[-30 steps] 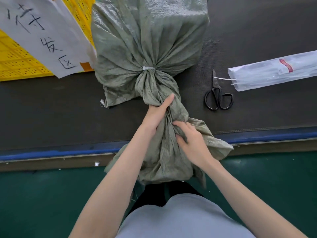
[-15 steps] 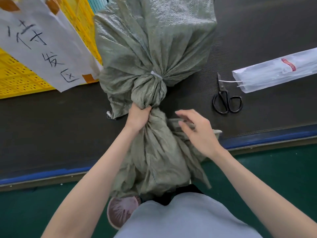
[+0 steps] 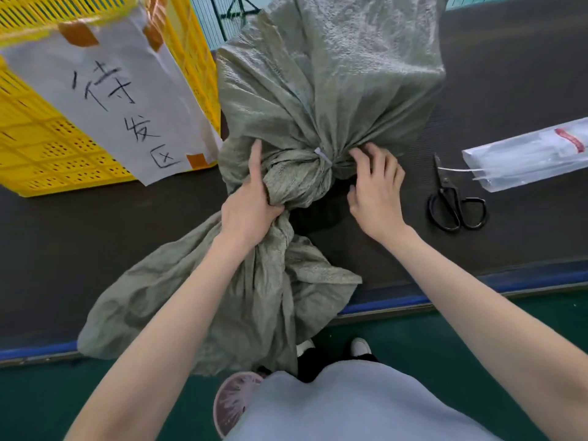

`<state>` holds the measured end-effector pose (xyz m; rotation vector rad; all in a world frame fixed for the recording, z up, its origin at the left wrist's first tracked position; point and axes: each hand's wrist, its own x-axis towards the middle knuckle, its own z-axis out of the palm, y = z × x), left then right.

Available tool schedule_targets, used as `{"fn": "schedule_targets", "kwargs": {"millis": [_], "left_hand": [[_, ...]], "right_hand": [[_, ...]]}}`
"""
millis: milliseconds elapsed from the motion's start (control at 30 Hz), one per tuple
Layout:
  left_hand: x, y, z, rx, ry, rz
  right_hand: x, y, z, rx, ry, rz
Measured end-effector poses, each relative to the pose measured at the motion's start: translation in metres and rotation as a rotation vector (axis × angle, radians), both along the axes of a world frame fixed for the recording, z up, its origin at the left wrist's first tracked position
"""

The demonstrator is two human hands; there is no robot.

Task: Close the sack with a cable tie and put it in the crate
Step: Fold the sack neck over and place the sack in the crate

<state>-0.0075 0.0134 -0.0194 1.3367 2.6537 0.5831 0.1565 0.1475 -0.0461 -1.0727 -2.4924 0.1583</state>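
Green woven sack [image 3: 334, 90] lies bulging on the dark surface [image 3: 79, 237], its neck cinched by a white cable tie [image 3: 323, 158]. Below the tie the loose mouth of the sack trails toward the person and hangs over the surface's blue edge [image 3: 525, 280].

The left hand [image 3: 251, 202] is clenched around the gathered neck just below the tie, thumb stretched up along the fabric. The right hand [image 3: 375, 186] is half open, fingers curled, its fingertips pressing into the folds of the sack just right of the tie; it grips nothing that I can make out.

Left of the sack stands the yellow slatted crate [image 3: 41, 135], a white paper sign [image 3: 127, 97] with handwritten characters taped to its side, and the sack's left edge is just beside it. Well to the right lie black scissors [image 3: 451, 198], and beyond them a clear packet of cable ties [image 3: 528, 157], a few white ends sticking out toward the scissors.
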Motion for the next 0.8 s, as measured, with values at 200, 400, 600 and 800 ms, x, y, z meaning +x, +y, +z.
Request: {"fn": "schedule_targets", "kwargs": {"millis": [200,400,600,800], "left_hand": [[-0.014,0.009,-0.005,-0.085,0.032,-0.076],[-0.017,0.015,-0.003,-0.088,0.159,-0.062],[-0.017,0.019,0.006,-0.100,0.306,-0.035],[-0.013,0.024,0.012,-0.052,0.285,0.022]], "right_hand": [[-0.001,0.004,-0.009,0.044,-0.031,-0.058],[0.001,0.013,-0.006,0.099,-0.061,-0.021],[-0.004,0.023,0.004,0.086,-0.116,-0.011],[0.001,0.034,0.011,0.082,-0.045,0.071]]}}
